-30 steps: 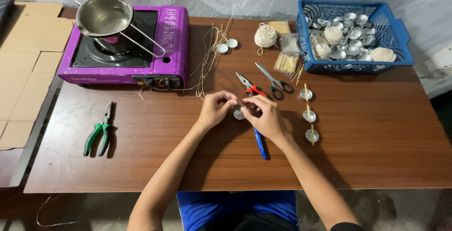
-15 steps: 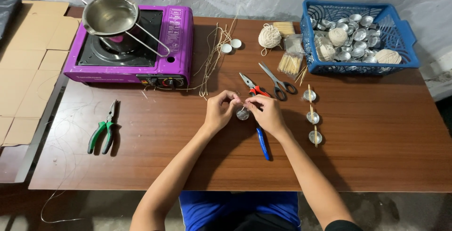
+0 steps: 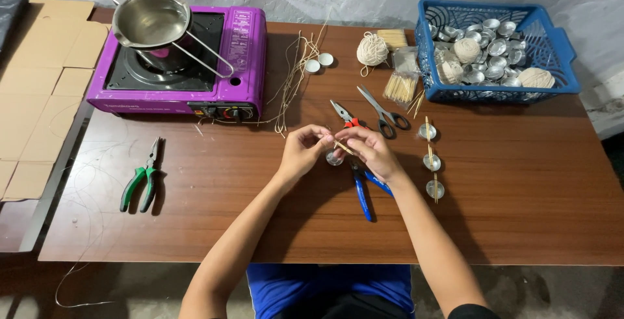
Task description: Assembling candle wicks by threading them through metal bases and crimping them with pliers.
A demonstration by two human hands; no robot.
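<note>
Over a small metal cup [image 3: 334, 158], left hand [image 3: 304, 152] and right hand [image 3: 372, 151] pinch a thin stick [image 3: 342, 147], fingers closed.

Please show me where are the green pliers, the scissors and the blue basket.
green pliers [image 3: 140, 186]: head view, on the green handles.
scissors [image 3: 380, 107]: head view, on the blades near the pivot.
blue basket [image 3: 429, 65]: head view, on its left wall.

Two bare forearms, no sleeves down to the wrists. Left hand [image 3: 303, 151] and right hand [image 3: 374, 151]: no gloves, rings or watch showing. Blue garment [image 3: 328, 288] at near edge, between the arms. Dark fabric at bottom right, by right elbow.
</note>
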